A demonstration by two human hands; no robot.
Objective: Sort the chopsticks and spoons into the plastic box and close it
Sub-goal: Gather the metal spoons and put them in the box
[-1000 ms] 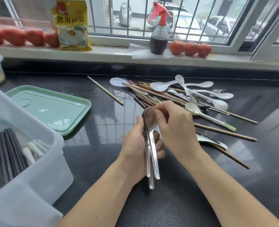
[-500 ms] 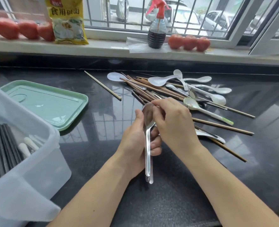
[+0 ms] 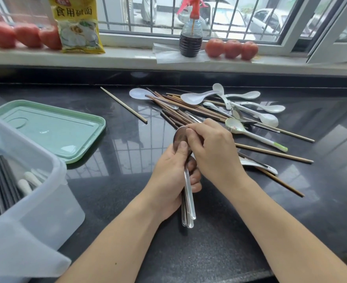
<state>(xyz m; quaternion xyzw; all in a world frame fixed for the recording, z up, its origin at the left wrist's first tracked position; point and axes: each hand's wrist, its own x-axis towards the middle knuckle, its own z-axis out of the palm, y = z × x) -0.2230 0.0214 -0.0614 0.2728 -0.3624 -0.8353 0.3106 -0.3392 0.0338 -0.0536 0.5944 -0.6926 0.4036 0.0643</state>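
Near the middle of the dark bench (image 3: 127,201), the left hand (image 3: 168,176) is wrapped round a bundle of metal spoons (image 3: 188,201), thumb pressed on the top bowl, handles pointing toward the person. The right hand (image 3: 213,148) curls over the bowls, its fingertips pinching them to square the stack. To the near left stands the plastic box (image 3: 32,217), open, with dark chopsticks and some white handles already inside; its green lid (image 3: 52,129) lies flat just beyond it.

Farther right, a heap of wooden chopsticks (image 3: 185,113) and white spoons (image 3: 250,107) is still unsorted. The smooth handles fan slightly at the near end, so a loosened grip on the way to the box could let one slide out and clatter down. A trailing wrist could also scatter the heap.

On the windowsill, the yellow packet (image 3: 76,25) reads 食用碱面; its smaller print is too blurred to read.
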